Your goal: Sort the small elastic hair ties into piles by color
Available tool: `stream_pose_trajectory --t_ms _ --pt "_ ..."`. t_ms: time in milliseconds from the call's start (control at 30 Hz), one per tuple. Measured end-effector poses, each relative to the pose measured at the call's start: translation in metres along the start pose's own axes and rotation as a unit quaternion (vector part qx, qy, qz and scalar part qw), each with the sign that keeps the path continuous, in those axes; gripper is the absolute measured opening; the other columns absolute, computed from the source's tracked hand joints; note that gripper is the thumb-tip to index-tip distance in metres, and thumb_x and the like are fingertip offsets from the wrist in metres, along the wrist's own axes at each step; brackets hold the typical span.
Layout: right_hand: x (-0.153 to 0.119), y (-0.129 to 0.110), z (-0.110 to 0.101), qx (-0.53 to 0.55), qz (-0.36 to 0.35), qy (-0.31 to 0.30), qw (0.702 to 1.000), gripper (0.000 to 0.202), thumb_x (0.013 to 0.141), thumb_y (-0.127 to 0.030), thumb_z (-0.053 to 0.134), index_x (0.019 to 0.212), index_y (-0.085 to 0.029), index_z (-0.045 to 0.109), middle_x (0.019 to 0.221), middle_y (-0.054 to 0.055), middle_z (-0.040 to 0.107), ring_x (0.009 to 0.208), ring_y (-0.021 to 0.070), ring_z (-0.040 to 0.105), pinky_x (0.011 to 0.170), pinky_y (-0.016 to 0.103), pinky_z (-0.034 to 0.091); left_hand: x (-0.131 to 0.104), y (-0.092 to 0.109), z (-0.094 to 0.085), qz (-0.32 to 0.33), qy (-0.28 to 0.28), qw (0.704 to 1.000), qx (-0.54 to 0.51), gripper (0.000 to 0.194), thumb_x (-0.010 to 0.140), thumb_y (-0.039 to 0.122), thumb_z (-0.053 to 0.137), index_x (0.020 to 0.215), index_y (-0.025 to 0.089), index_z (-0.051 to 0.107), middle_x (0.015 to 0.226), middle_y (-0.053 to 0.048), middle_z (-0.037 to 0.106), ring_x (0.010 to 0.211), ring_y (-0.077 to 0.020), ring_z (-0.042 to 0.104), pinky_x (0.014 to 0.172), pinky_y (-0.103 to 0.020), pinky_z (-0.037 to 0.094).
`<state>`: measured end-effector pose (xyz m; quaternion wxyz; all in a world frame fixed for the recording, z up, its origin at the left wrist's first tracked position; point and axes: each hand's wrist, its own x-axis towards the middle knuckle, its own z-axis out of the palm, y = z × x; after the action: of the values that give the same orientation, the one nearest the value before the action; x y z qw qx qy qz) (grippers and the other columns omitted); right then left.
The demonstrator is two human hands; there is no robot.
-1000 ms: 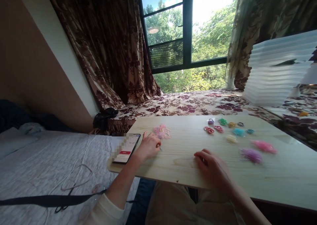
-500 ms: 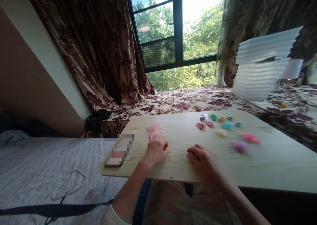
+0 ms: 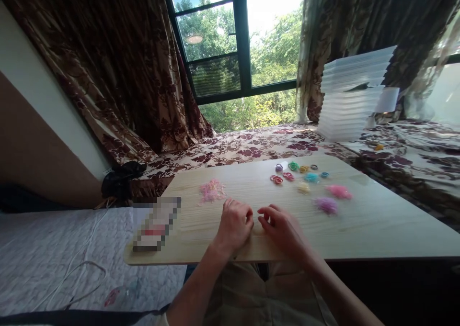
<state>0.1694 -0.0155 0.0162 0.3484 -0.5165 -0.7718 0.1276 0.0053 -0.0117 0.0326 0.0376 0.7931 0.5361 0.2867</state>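
My left hand (image 3: 235, 224) rests low over the light wooden board, its fingers curled in and thumb close to the index finger. Whatever it may pinch is too small to make out. Facing it, a short gap away, is my right hand (image 3: 282, 226), with bent fingers and the thumb near the index fingertip; anything held there cannot be made out either. Beyond my left hand lies a loose pile of small pink and mixed pale bits (image 3: 212, 191). To the right of my right hand are a purple pile (image 3: 326, 205) and a pink pile (image 3: 339, 192).
Small coloured ring bunches, among them red (image 3: 276, 179), green (image 3: 293, 166) and blue (image 3: 311, 177), lie toward the board's (image 3: 388, 230) far side, near a cream pile (image 3: 304, 187). A blurred-out phone-like object (image 3: 156, 225) lies left. White stacked sheets (image 3: 352, 96) stand behind.
My left hand has drawn back from the mixed pink pile toward my right hand, and the two are now closer together. The view has shifted to the right.
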Motion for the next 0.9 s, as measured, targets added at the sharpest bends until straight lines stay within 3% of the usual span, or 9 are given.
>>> stream_pose_trajectory --t_ms 233,400,500,600,767,900 --pt "-0.001 -0.001 -0.001 -0.002 -0.012 0.022 1.000 0.028 0.091 -0.034 0.044 0.083 -0.024 0.069 0.080 0.002 0.067 0.066 0.0140 0.061 0.065 0.026 0.044 -0.005 -0.001 -0.002 0.001 0.035 0.999 0.001 0.013 0.083 0.015 0.057 0.078 0.022 0.066 0.086 -0.003 0.069 0.096 -0.0211 0.060 0.108 -0.045 0.035" --pt "0.000 -0.006 -0.007 -0.028 -0.010 0.041 0.999 0.028 0.091 -0.032 0.044 0.080 -0.025 0.068 0.077 0.001 0.067 0.064 0.0129 0.061 0.062 0.024 0.044 -0.017 -0.015 0.002 -0.043 0.098 0.994 0.010 0.028 0.081 0.013 0.056 0.106 0.022 0.066 0.102 -0.007 0.068 0.111 -0.0281 0.054 0.107 -0.052 0.034" --pt "0.003 0.000 -0.023 -0.055 0.000 0.054 0.997 0.029 0.091 -0.033 0.044 0.081 -0.025 0.069 0.077 0.002 0.068 0.065 0.0136 0.062 0.062 0.025 0.044 -0.023 -0.021 0.010 -0.056 0.125 0.991 0.007 0.032 0.082 0.016 0.055 0.112 0.024 0.064 0.103 -0.006 0.069 0.115 -0.0288 0.053 0.108 -0.053 0.034" --pt "0.010 0.023 -0.055 -0.096 0.038 0.072 0.992 0.029 0.091 -0.036 0.045 0.087 -0.024 0.071 0.083 0.004 0.070 0.069 0.0160 0.064 0.064 0.027 0.045 -0.025 -0.023 0.016 -0.057 0.119 0.991 -0.003 0.028 0.082 0.017 0.055 0.107 0.024 0.067 0.099 -0.006 0.071 0.114 -0.0292 0.054 0.107 -0.052 0.036" --pt "0.031 0.081 -0.113 -0.192 0.162 0.078 0.965 0.022 0.090 -0.031 0.052 0.092 -0.022 0.072 0.093 0.006 0.072 0.082 0.0220 0.066 0.070 0.033 0.048 -0.026 -0.024 0.018 -0.055 0.123 0.991 0.000 0.023 0.083 0.017 0.054 0.098 0.023 0.070 0.101 -0.006 0.072 0.114 -0.0293 0.056 0.107 -0.052 0.036" --pt "0.059 0.111 -0.130 -0.240 0.219 0.027 0.945 0.024 0.094 -0.035 0.057 0.110 -0.019 0.065 0.113 0.007 0.066 0.097 0.0189 0.063 0.084 0.038 0.053 -0.026 -0.024 0.018 -0.054 0.135 0.989 -0.001 0.021 0.083 0.016 0.054 0.095 0.023 0.070 0.098 -0.006 0.072 0.114 -0.0290 0.056 0.108 -0.053 0.035"
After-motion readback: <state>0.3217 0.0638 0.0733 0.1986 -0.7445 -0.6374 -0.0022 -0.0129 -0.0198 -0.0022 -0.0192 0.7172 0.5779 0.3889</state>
